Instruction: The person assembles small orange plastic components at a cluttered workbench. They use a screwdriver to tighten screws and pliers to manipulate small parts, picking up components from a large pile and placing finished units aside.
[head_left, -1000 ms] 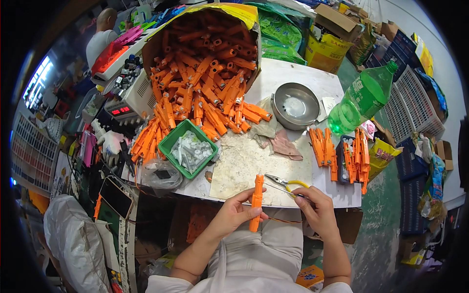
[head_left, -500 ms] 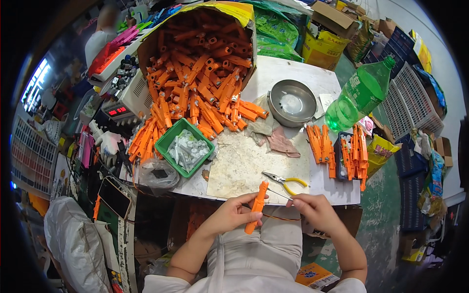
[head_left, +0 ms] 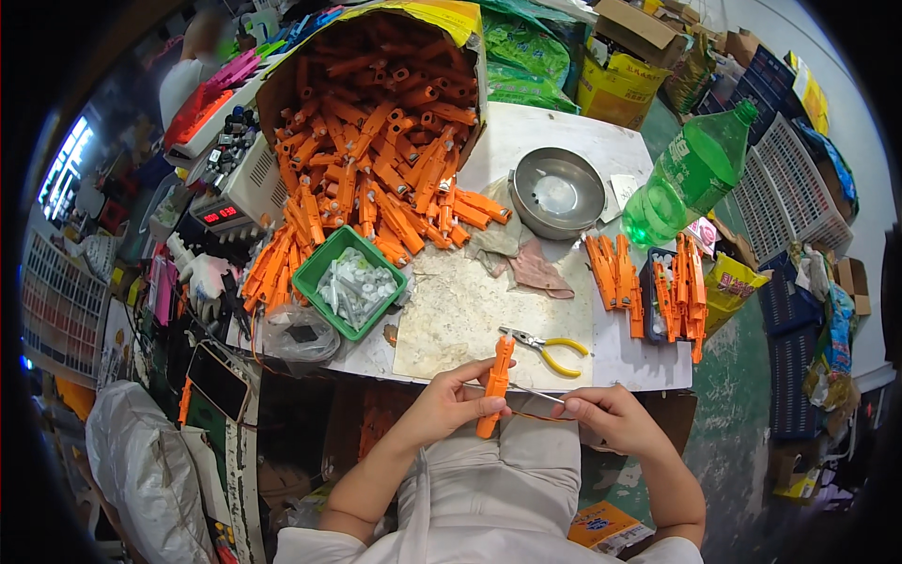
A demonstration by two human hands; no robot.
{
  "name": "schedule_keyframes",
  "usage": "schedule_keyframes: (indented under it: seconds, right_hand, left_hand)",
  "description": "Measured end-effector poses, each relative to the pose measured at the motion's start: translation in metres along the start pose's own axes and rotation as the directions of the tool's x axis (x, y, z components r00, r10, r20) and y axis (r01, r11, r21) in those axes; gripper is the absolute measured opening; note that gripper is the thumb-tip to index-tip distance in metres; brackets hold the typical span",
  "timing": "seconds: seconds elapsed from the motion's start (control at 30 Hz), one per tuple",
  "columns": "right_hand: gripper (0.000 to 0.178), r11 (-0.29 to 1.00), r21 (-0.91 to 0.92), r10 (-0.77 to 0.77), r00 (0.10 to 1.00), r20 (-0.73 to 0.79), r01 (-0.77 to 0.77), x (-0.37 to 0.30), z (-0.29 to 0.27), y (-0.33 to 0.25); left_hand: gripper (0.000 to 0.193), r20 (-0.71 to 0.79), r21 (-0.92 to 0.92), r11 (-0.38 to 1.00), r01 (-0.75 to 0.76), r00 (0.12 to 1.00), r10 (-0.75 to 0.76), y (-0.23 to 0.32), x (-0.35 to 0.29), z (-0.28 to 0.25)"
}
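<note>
Above my lap, at the table's near edge, my left hand point(head_left: 453, 411) is closed around an orange plastic part point(head_left: 497, 383), long and narrow and held almost upright. My right hand point(head_left: 613, 418) pinches a thin metal rod-like tool point(head_left: 543, 396). The tool points left, and its tip meets or passes behind the side of the orange part; which of these I cannot tell. A thin brown-orange wire point(head_left: 537, 416) runs just below the tool. Yellow-handled pliers point(head_left: 536, 342) lie on the table just beyond my hands.
A large carton point(head_left: 477, 113) spills orange parts point(head_left: 399, 221) across the table's left. Before it stands a green tray point(head_left: 305, 291) of translucent pieces. A metal bowl point(head_left: 564, 228), a pink cloth point(head_left: 540, 273), a green bottle point(head_left: 691, 169) and a dark bin point(head_left: 655, 326) occupy the right.
The metal tool has swung lower along the orange part, and my right hand has dropped slightly. The orange part sits a little higher and more upright in my left hand.
</note>
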State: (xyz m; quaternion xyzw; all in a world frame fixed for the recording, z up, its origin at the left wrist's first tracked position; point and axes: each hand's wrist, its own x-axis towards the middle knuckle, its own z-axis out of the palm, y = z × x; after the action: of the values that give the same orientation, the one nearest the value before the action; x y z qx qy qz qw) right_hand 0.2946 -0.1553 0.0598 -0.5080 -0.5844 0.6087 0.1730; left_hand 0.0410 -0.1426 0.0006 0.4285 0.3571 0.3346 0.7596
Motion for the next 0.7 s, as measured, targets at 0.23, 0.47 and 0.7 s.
schedule_keyframes:
  seconds: [0.23,0.47,0.7]
  right_hand:
    - [0.032,0.983,0.156,0.078,0.992,0.103,-0.093,0.006,-0.003,0.005]
    - [0.029,0.903,0.35,0.172,0.956,0.237,-0.249,0.008,-0.005,0.009]
    - [0.015,0.563,-0.73,-0.61,0.791,-0.051,0.388,-0.006,0.034,0.024]
  left_hand:
    - [0.059,0.019,0.017,1.0,0.016,1.0,-0.017,0.001,-0.001,-0.001]
    - [0.056,0.097,0.105,0.994,0.023,0.995,-0.034,0.001,-0.004,-0.006]
    - [0.056,0.043,0.069,0.994,0.083,0.995,-0.086,-0.007,-0.001,-0.008]
